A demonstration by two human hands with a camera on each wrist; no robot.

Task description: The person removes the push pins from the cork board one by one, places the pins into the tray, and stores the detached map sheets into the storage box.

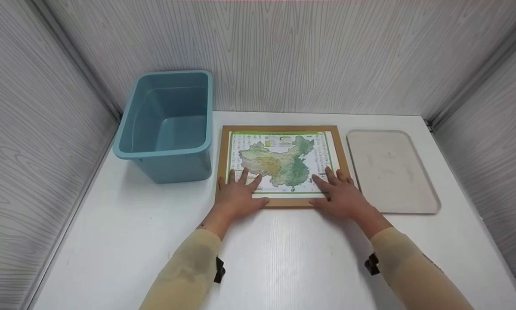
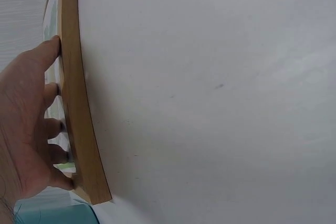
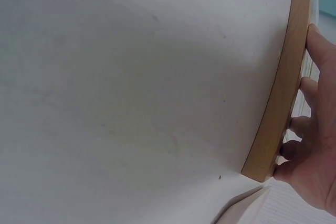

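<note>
A wooden-framed board [image 1: 279, 128] with a green map picture [image 1: 279, 161] lies flat in the middle of the white table [image 1: 283, 258]. My left hand [image 1: 237, 193] rests flat on its near left corner, fingers spread and straight. My right hand [image 1: 341, 193] lies flat on its near right corner the same way. In the left wrist view the board's wooden edge [image 2: 79, 108] runs beside my left hand [image 2: 26, 124]. The right wrist view shows that edge [image 3: 281, 98] next to my right hand [image 3: 315, 145].
A blue-grey plastic bin [image 1: 167, 125] stands left of the board. A pale beige tray [image 1: 391, 170] lies to its right. Grey wood-grain walls close the table on three sides.
</note>
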